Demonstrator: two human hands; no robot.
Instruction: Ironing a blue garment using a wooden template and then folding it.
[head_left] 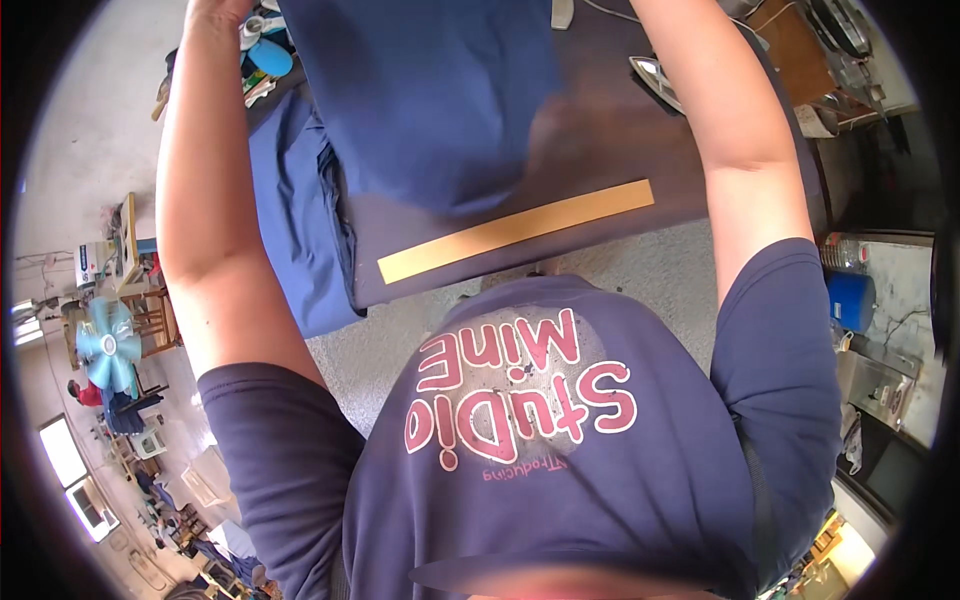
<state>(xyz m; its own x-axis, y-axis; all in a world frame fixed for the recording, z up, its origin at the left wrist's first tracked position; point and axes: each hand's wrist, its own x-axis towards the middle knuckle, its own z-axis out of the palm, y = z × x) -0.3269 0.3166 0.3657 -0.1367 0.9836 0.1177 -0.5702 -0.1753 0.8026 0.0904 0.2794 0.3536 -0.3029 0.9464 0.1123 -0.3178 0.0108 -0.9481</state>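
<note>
Both my arms stretch forward over the dark-covered table (600,140). A piece of navy blue cloth (430,100) hangs between them, its lower edge blurred above the table. Only the base of my left hand (222,8) shows at the top edge, left of the cloth; its fingers are cut off. My right forearm (700,60) runs out past the top edge, so that hand is out of sight. What either hand grips is not visible. More blue cloth (295,200) lies folded along the table's left side and droops over the near edge.
A flat tan strip (520,230) lies near the table's front edge. An iron (655,82) rests beside my right forearm. Blue and white items (268,55) crowd the far left corner. Further left on the floor stands a light-blue fan (108,345); a blue container (850,300) is at right.
</note>
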